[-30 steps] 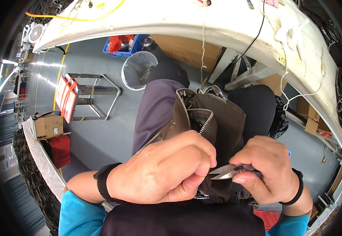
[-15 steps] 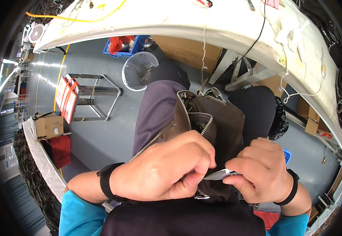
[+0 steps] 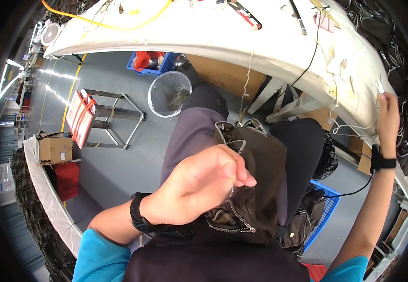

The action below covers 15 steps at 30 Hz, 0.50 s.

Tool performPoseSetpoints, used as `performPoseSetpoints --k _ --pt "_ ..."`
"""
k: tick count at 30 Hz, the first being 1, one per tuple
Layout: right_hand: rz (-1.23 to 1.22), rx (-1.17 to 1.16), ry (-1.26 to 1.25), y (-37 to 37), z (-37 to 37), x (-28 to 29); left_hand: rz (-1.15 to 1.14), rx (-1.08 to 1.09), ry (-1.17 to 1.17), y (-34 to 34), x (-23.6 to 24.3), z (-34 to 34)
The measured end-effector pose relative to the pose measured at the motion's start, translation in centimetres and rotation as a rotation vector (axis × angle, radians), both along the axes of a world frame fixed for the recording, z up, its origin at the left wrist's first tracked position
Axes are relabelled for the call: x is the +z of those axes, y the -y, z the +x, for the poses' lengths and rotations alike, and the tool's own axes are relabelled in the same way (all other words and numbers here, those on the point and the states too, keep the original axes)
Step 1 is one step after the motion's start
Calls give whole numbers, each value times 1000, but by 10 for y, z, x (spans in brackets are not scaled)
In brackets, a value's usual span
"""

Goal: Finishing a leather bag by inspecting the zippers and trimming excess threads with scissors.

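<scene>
A dark brown fabric bag lies across my lap, with metal zippers and a plaid lining showing at an opening near me. My left hand is raised over the bag's left side, thumb and fingers pinched together. Something thin and shiny hangs just below its fingertips, too small and blurred to name. My right hand reaches out to the table's right edge, fingers closed around the lower end of a small pale pointed tool. Its exact kind cannot be made out.
Above, the white-covered table bears a red-and-black hand tool, a brush and cords. A clear bin, a stool and a blue basket stand on the floor. Dark bags pile up at right.
My right hand has left the bag and stretched up and right to the table edge with the small tool. My left hand has lifted slightly, uncovering the plaid-lined opening.
</scene>
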State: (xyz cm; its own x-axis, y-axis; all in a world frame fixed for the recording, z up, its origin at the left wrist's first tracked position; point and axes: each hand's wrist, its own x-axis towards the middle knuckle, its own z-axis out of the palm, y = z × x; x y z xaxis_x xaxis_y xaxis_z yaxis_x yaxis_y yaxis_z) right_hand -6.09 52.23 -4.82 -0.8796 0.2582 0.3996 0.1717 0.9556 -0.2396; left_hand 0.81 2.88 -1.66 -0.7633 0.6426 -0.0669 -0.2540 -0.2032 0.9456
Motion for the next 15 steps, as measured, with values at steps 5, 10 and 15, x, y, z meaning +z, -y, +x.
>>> performPoseSetpoints --k 5,10,15 --pt "304 195 -180 90 19 23 85 100 137 5 -8 6" --pt "-538 951 356 234 104 49 185 103 228 7 -13 2" --pt "-820 795 484 274 139 25 161 146 188 18 -10 -8"
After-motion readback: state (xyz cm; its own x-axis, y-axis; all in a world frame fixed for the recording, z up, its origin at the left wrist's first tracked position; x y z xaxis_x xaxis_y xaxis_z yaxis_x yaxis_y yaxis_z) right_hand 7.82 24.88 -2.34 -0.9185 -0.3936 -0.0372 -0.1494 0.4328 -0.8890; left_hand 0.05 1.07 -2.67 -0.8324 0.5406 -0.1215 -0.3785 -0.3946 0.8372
